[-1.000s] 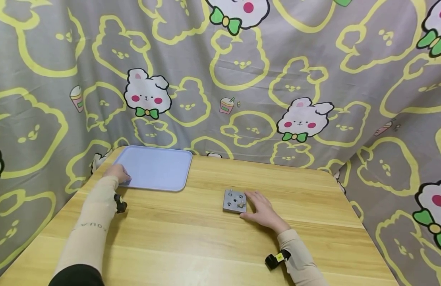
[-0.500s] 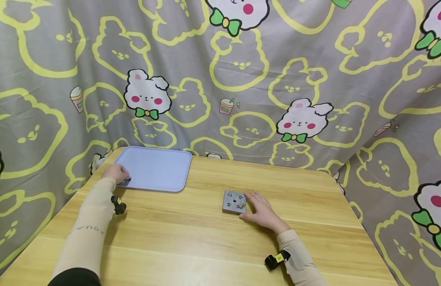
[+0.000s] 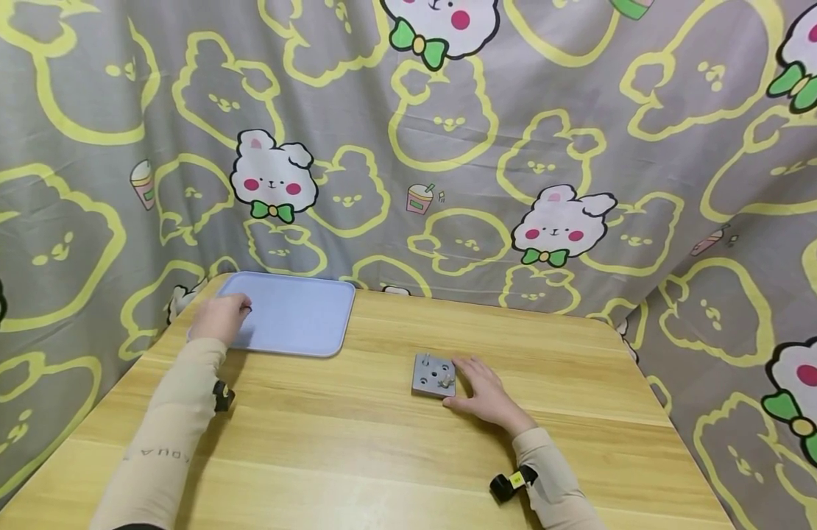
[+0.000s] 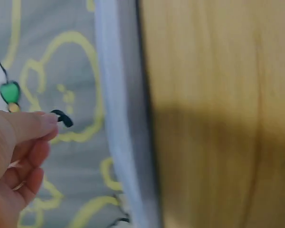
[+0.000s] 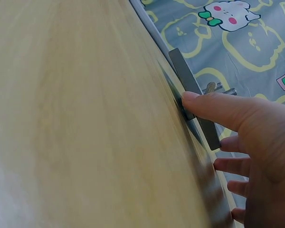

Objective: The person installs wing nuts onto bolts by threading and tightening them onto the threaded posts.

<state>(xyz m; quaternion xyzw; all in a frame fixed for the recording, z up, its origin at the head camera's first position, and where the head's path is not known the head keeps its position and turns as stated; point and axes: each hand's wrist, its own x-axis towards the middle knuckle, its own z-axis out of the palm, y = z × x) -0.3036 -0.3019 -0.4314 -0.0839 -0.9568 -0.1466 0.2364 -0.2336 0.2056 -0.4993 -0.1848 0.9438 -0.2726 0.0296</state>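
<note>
Left hand (image 3: 219, 319): well left of block (image 3: 429, 373), pinching.
Right hand (image 3: 486, 393): at block's right side, thumb and fingers gripping.

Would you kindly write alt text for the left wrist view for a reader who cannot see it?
The left hand pinches a small dark curved piece in front of a grey, yellow-patterned curtain. The edge of a pale blue tray runs top to bottom, with a wooden table to its right.
</note>
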